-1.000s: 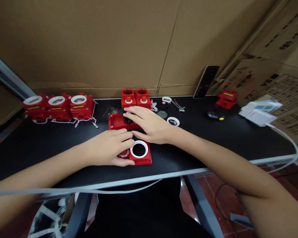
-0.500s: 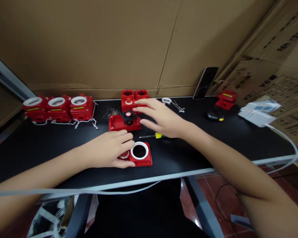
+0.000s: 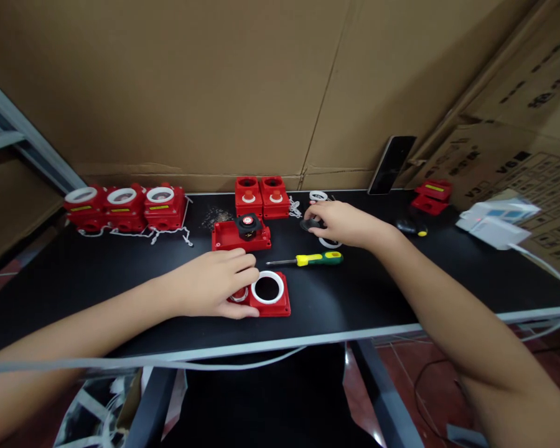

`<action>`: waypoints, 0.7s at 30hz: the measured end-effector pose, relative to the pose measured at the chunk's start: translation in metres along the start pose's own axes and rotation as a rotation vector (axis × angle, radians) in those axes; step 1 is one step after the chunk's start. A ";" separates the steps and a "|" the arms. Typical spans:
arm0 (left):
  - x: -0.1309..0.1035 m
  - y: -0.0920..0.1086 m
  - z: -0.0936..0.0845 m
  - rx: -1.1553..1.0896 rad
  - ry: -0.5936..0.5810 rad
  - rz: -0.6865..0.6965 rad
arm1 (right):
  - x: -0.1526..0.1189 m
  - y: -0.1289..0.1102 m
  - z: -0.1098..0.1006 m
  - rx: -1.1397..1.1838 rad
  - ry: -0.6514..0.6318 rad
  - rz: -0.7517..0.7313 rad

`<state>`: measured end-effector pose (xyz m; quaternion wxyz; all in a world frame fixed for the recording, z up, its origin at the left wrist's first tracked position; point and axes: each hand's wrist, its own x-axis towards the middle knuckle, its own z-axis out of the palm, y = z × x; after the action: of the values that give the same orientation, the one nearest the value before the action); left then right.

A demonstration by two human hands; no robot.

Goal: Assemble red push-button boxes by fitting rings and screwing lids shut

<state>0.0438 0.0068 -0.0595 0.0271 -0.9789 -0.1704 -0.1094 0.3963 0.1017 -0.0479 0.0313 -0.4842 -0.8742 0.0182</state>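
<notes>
My left hand (image 3: 228, 283) grips the left end of a red cover plate (image 3: 284, 305), which lies flat near the table's front edge. A white ring (image 3: 254, 291) surrounds the plate's dark round opening. Over by the loose white parts, my right hand (image 3: 333, 222) has its fingers closed on a small black round part (image 3: 310, 224); its full shape is hidden. Just below those fingers lies a white ring-shaped piece (image 3: 330, 243). Between the hands rests a yellow-green screwdriver (image 3: 320, 259). Behind the plate is an open red box base (image 3: 224, 235) bearing a black component (image 3: 247, 226).
Three red boxes with white rings (image 3: 122, 207) stand at the back left, white cords before them. Two more red housings (image 3: 261, 202) are at the back centre. Farther right are a phone (image 3: 392, 165), a black tool (image 3: 409, 226), red parts (image 3: 432, 197) and a white device (image 3: 494, 227).
My right hand has moved right, from the black component to the loose parts, and closed on a black round part. My left hand stays on the red cover plate. The view has shifted slightly.
</notes>
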 end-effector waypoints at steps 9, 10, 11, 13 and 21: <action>0.001 0.000 0.000 -0.007 0.017 0.003 | -0.008 0.003 -0.009 0.163 -0.013 0.012; 0.001 0.000 0.000 -0.004 0.015 0.003 | -0.008 0.002 -0.010 0.184 -0.013 0.004; 0.001 0.000 0.000 0.000 0.012 0.004 | -0.009 0.001 -0.011 0.196 -0.013 -0.004; 0.001 0.001 0.000 0.008 0.002 0.001 | -0.010 -0.001 -0.012 0.182 -0.013 -0.010; 0.001 0.001 0.001 0.009 -0.004 -0.011 | -0.004 -0.009 -0.008 -0.010 0.066 0.056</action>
<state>0.0458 0.0061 -0.0605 0.0307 -0.9781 -0.1762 -0.1068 0.3915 0.0936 -0.0400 0.0572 -0.5089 -0.8589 -0.0014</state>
